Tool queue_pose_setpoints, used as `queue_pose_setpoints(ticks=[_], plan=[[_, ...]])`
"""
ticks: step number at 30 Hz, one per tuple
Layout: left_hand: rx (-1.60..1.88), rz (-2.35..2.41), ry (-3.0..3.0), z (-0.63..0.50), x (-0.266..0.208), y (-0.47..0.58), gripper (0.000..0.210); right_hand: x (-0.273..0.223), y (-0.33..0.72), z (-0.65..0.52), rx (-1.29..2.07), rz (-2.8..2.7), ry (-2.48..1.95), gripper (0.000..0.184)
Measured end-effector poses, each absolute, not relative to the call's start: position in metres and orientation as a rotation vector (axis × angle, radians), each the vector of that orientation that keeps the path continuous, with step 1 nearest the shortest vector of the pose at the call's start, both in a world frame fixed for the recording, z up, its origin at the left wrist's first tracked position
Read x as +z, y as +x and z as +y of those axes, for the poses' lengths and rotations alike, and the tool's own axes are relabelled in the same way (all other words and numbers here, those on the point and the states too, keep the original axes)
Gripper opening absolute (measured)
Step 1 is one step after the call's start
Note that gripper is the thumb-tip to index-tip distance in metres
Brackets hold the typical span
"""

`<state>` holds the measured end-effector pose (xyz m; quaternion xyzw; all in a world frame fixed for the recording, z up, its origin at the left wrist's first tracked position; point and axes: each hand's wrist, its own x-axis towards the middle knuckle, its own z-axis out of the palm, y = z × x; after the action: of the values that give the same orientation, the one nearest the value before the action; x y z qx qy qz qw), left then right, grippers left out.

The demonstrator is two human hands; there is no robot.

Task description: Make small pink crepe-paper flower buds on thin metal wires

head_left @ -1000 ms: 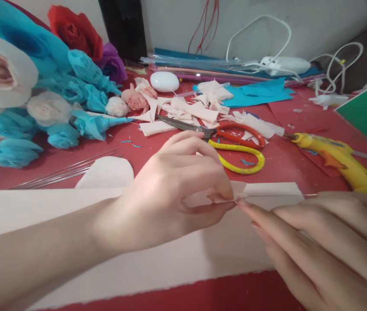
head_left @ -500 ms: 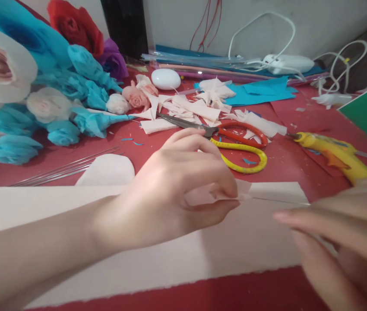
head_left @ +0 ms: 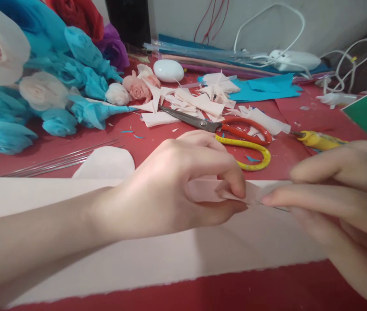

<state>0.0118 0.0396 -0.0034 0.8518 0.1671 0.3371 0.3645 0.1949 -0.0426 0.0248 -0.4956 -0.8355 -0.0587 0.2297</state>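
My left hand (head_left: pixel 183 185) pinches a small piece of pale pink crepe paper (head_left: pixel 253 193) between thumb and forefinger. A thin wire (head_left: pixel 280 209) runs from that paper to the right, into the fingers of my right hand (head_left: pixel 339 203). The right forefinger's tip touches the paper's right end, while the thumb is at the wire just below; part of the wire is hidden by the fingers. Beneath both hands lies a wide pale pink paper sheet (head_left: pixel 157 263). Just behind the left hand are scissors (head_left: pixel 248 129) with one red and one yellow handle.
Blue paper flowers (head_left: pixel 5 138) crowd the left. Thin metal rods (head_left: pixel 63 162) lie beside a rounded white paper piece (head_left: pixel 105 162). Paper scraps (head_left: pixel 199 103), blue paper (head_left: pixel 264 88) and a white power strip (head_left: pixel 295 60) are at the back. A yellow glue gun (head_left: pixel 319 140) is partly behind my right hand.
My right hand has moved left and up along the wire to the paper, now covering much of the glue gun. The left hand keeps its pinch. The view has shifted slightly.
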Motion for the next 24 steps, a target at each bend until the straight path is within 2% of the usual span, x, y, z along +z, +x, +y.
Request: queue_pose_setpoints(ticks=[3, 17, 24], plan=[[0.865, 0.426, 2.190, 0.040, -0.003, 0.011, 0.011, 0.025, 0.200, -0.044, 0.014, -2.294, -1.345, 0.028], [0.908, 0.440, 2.199, 0.038, 0.001, 0.015, 0.011, 0.023, 0.200, -0.043, 0.122, -2.343, -1.410, 0.018], [0.928, 0.411, 2.178, 0.039, 0.000, 0.015, 0.008, 0.018, 0.214, -0.041, 0.037, -2.268, -1.452, 0.016]])
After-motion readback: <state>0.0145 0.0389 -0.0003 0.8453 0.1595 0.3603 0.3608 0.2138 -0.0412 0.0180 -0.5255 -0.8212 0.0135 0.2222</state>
